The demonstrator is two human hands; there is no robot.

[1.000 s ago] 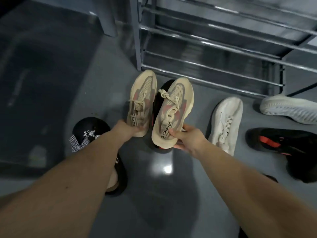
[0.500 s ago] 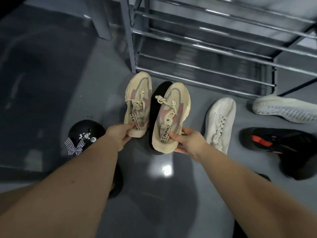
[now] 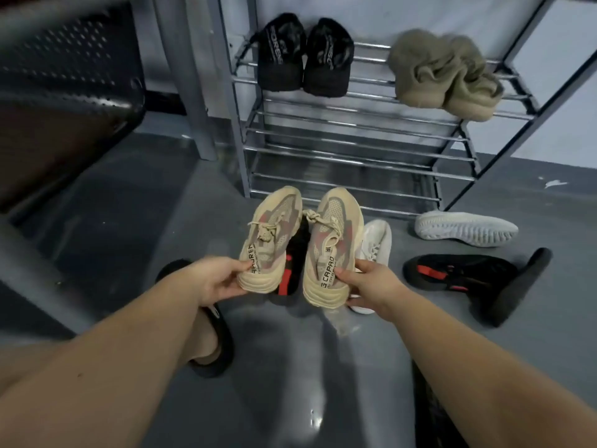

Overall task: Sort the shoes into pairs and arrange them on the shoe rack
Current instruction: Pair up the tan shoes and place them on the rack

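My left hand (image 3: pixel 214 279) grips the heel of one beige sneaker (image 3: pixel 274 234). My right hand (image 3: pixel 371 284) holds the heel of the matching beige sneaker (image 3: pixel 331 240). Both are lifted side by side, toes toward the metal shoe rack (image 3: pixel 349 147). A black pair (image 3: pixel 303 56) and an olive pair (image 3: pixel 442 72) sit on an upper shelf. On the floor lie a white sneaker (image 3: pixel 374 244) partly hidden behind my right hand, another white sneaker (image 3: pixel 465 227) on its side, a black-and-red sneaker (image 3: pixel 471 273), and one more black-and-red sneaker (image 3: pixel 290 270) under the beige ones.
A dark perforated metal seat (image 3: pixel 64 92) stands at the left, with a grey post (image 3: pixel 190 76) beside the rack. My foot in a black slipper (image 3: pixel 210 337) rests on the grey floor (image 3: pixel 290 383). The rack's lower shelves hold nothing.
The view has tilted up, bringing the rack's upper shelf and its two pairs into sight. Both hands have raised the beige sneakers slightly and spread them a little apart.
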